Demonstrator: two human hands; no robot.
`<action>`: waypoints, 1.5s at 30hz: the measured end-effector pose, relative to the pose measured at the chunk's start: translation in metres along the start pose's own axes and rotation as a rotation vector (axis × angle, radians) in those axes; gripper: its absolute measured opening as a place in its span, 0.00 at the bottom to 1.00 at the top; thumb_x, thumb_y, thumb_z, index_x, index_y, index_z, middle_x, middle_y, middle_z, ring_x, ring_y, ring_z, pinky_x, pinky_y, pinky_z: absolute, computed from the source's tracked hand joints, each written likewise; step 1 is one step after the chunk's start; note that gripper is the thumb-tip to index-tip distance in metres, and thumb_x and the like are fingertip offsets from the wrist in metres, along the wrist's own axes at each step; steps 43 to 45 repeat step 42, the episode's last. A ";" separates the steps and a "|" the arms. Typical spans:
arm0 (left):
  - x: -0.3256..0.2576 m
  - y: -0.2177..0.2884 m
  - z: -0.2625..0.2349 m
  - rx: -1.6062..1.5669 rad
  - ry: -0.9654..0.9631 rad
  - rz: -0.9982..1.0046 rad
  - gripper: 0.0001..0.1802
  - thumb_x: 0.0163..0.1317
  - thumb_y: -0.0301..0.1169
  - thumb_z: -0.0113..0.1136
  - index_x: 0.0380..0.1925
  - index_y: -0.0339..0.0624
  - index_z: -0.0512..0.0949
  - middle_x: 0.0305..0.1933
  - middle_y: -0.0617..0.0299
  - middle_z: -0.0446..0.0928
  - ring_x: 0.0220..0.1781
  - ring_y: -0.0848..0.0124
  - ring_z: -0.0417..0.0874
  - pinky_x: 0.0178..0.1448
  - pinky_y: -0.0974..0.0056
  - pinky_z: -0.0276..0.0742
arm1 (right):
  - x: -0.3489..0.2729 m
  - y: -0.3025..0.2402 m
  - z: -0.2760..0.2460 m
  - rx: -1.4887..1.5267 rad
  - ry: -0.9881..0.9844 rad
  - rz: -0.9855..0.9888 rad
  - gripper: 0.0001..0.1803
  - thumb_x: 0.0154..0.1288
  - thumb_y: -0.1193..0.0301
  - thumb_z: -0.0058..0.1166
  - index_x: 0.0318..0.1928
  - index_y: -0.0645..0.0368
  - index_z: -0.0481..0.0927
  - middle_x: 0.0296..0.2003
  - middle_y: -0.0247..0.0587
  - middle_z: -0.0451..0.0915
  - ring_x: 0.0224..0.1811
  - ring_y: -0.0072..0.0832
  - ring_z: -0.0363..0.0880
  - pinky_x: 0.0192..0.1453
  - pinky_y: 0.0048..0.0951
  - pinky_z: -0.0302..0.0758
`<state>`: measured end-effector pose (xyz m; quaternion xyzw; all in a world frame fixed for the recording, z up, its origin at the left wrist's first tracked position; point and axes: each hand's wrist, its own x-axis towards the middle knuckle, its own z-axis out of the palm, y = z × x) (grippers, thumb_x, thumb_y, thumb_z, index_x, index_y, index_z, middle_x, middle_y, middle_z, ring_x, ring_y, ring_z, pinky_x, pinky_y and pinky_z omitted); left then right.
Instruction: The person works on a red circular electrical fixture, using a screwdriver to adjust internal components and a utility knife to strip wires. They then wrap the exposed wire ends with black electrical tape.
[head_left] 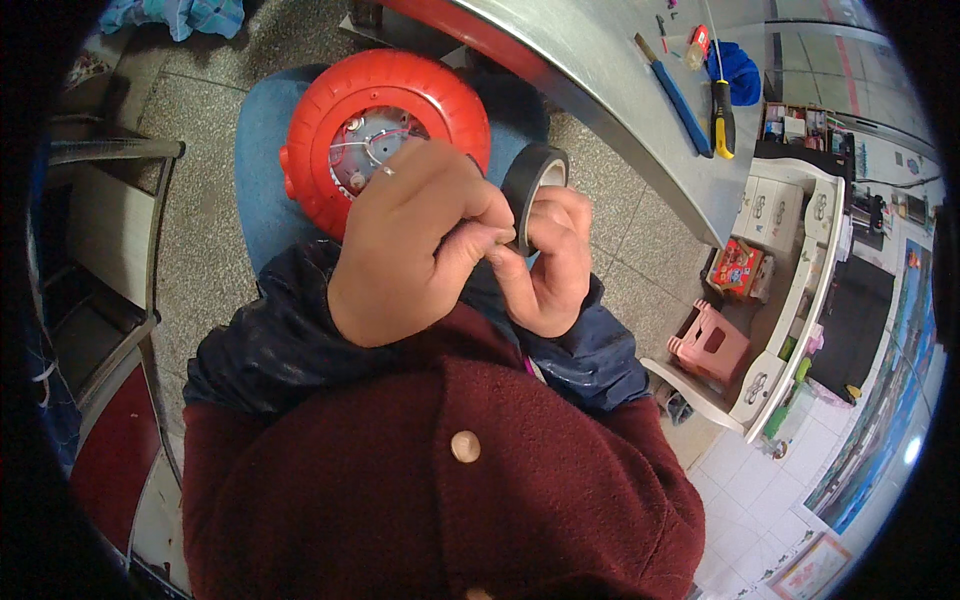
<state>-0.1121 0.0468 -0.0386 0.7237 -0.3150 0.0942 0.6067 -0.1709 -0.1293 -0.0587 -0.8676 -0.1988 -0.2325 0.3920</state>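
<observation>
A roll of black tape stands on edge in my right hand, whose fingers reach into its ring. My left hand is closed in a pinch, its fingertips meeting the right thumb beside the roll. Whatever lies between those fingertips is hidden. Behind my left hand, a round red housing rests on my lap. Through its round opening show a grey inside, thin red and white wires, and a white wire with a bare-looking end close to my left knuckles. My left hand covers part of the opening.
At the upper right, a metal table holds a blue-handled tool, a yellow-and-black screwdriver and a blue cloth. A pink stool stands by a white cabinet. On the left is a metal-framed chair.
</observation>
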 end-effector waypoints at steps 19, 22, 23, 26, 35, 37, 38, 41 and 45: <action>0.006 -0.010 -0.007 -0.042 -0.142 0.065 0.08 0.50 0.20 0.68 0.28 0.43 0.79 0.32 0.62 0.78 0.36 0.59 0.78 0.45 0.57 0.72 | -0.001 0.002 -0.004 -0.013 -0.045 -0.030 0.19 0.55 0.69 0.71 0.43 0.59 0.76 0.34 0.40 0.78 0.41 0.42 0.75 0.52 0.46 0.67; 0.004 -0.013 -0.005 -0.103 -0.131 0.071 0.08 0.51 0.19 0.68 0.30 0.43 0.80 0.33 0.61 0.78 0.35 0.59 0.79 0.44 0.58 0.73 | 0.001 0.002 -0.007 0.013 -0.050 -0.034 0.18 0.55 0.69 0.71 0.42 0.59 0.77 0.34 0.40 0.78 0.41 0.42 0.75 0.51 0.46 0.67; 0.003 -0.014 -0.004 -0.121 -0.118 0.097 0.09 0.51 0.19 0.69 0.31 0.42 0.82 0.34 0.61 0.78 0.35 0.59 0.79 0.43 0.58 0.73 | 0.001 0.002 -0.007 0.025 -0.050 -0.036 0.18 0.55 0.69 0.71 0.42 0.59 0.77 0.34 0.40 0.78 0.41 0.42 0.75 0.51 0.46 0.67; -0.001 -0.015 0.002 -0.109 -0.015 0.163 0.11 0.51 0.19 0.69 0.36 0.42 0.85 0.34 0.60 0.79 0.35 0.60 0.79 0.41 0.60 0.74 | 0.001 0.001 -0.007 0.041 -0.022 -0.040 0.17 0.55 0.69 0.71 0.41 0.59 0.77 0.33 0.39 0.78 0.40 0.41 0.75 0.50 0.46 0.67; -0.003 -0.025 -0.007 -0.080 -0.046 0.388 0.19 0.48 0.15 0.70 0.43 0.37 0.86 0.34 0.60 0.78 0.34 0.64 0.79 0.39 0.59 0.75 | 0.009 -0.001 0.000 0.047 0.009 -0.092 0.16 0.53 0.68 0.72 0.39 0.59 0.79 0.33 0.39 0.79 0.38 0.40 0.75 0.48 0.44 0.67; -0.004 -0.025 -0.007 -0.112 -0.048 0.362 0.21 0.46 0.14 0.69 0.44 0.36 0.86 0.35 0.60 0.78 0.34 0.64 0.79 0.39 0.59 0.75 | 0.010 -0.001 -0.002 0.013 -0.003 -0.092 0.15 0.52 0.68 0.71 0.38 0.58 0.79 0.33 0.39 0.78 0.38 0.40 0.75 0.49 0.45 0.67; -0.005 -0.025 -0.007 -0.120 -0.047 0.343 0.22 0.45 0.13 0.68 0.44 0.36 0.86 0.36 0.60 0.79 0.34 0.64 0.79 0.39 0.58 0.75 | 0.010 -0.001 -0.002 -0.001 -0.014 -0.090 0.15 0.52 0.68 0.71 0.37 0.57 0.80 0.33 0.39 0.78 0.38 0.40 0.75 0.49 0.45 0.67; -0.006 -0.029 -0.009 -0.140 -0.064 0.374 0.24 0.44 0.13 0.69 0.45 0.36 0.86 0.37 0.60 0.79 0.35 0.64 0.80 0.40 0.58 0.76 | 0.011 -0.001 -0.001 -0.012 0.003 -0.112 0.14 0.53 0.67 0.71 0.36 0.56 0.80 0.34 0.38 0.79 0.38 0.40 0.75 0.51 0.45 0.68; -0.007 -0.031 -0.009 -0.146 -0.064 0.390 0.23 0.46 0.14 0.70 0.46 0.37 0.86 0.39 0.60 0.80 0.36 0.64 0.80 0.42 0.56 0.77 | 0.011 -0.001 -0.001 -0.020 0.008 -0.118 0.14 0.53 0.67 0.71 0.38 0.56 0.81 0.34 0.38 0.79 0.38 0.40 0.76 0.52 0.45 0.68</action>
